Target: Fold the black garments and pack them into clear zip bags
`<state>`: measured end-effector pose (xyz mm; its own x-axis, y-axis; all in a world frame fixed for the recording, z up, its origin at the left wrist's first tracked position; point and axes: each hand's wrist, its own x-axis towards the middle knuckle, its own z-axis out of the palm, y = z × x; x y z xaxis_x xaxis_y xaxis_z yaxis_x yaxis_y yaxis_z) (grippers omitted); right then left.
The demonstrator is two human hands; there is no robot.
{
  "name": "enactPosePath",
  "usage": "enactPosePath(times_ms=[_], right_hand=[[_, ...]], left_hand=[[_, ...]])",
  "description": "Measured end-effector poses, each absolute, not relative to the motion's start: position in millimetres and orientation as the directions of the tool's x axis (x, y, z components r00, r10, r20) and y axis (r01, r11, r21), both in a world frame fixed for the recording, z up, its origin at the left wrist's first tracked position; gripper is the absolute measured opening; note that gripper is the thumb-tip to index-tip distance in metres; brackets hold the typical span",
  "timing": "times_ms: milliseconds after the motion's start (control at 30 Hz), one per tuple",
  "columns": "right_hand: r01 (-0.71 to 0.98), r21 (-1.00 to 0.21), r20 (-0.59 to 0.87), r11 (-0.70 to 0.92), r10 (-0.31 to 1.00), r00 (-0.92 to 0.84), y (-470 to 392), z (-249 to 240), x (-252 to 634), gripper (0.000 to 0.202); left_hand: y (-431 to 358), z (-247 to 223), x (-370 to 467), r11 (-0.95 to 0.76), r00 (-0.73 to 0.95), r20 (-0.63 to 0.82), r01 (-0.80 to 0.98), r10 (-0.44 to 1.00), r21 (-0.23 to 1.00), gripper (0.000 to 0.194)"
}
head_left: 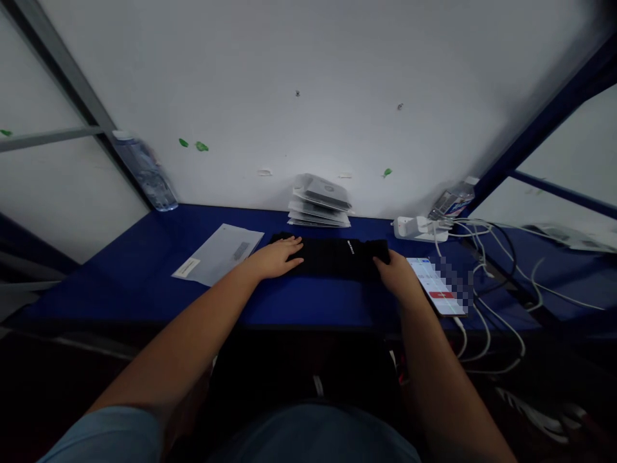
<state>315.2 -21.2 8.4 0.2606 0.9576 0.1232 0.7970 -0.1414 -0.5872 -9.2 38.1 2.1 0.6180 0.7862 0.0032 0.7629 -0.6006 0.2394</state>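
Note:
A black folded piece of clothing (328, 259) with a small white print lies lengthwise on the blue table (313, 302). My left hand (277, 257) rests flat on its left end, fingers spread. At the other end, my right hand (394, 270) grips the edge of the cloth, thumb on top and the other fingers mostly hidden. To the left of the cloth is a frosted plastic bag (216, 254) with a pale label at its corner. Behind it stands a stack of packaged flat items (321, 200) in clear bags.
A lit phone (436, 286) on a white cable lies right of my right hand. Beyond it are a white power strip (419, 228), tangled cables (491, 257) and a bottle (453, 199). Another bottle (147, 173) stands at the back left. A white wall (328, 116) closes off the back.

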Motion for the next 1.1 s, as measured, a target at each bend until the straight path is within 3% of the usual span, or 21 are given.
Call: enactPosePath(times_ms=[200,433,600,800,1100], right_hand=[[0.864,-0.478,0.219,-0.16,0.931,0.293,-12,34,292,0.038],[0.981,-0.109,0.322,0.159,0.94,-0.116,-9,34,223,0.043],[0.97,0.046,0.252,0.24,0.937,-0.244,-12,15,204,0.05],[0.966,0.048,0.165,0.253,0.952,-0.258,-18,3,205,0.071],[0.971,-0.003,0.131,0.24,0.962,-0.238,-20,-2,213,0.076]], left_hand=[[38,1,-7,-0.597,0.615,-0.003,0.767,0.788,0.236,0.063],[39,-1,-7,-0.613,0.626,0.022,0.755,0.779,0.232,0.063],[38,1,-5,-0.596,0.612,0.016,0.763,0.79,0.248,0.063],[37,0,-5,-0.596,0.615,0.013,0.758,0.788,0.266,0.063],[36,-2,-5,-0.603,0.618,0.039,0.749,0.786,0.276,0.064]])
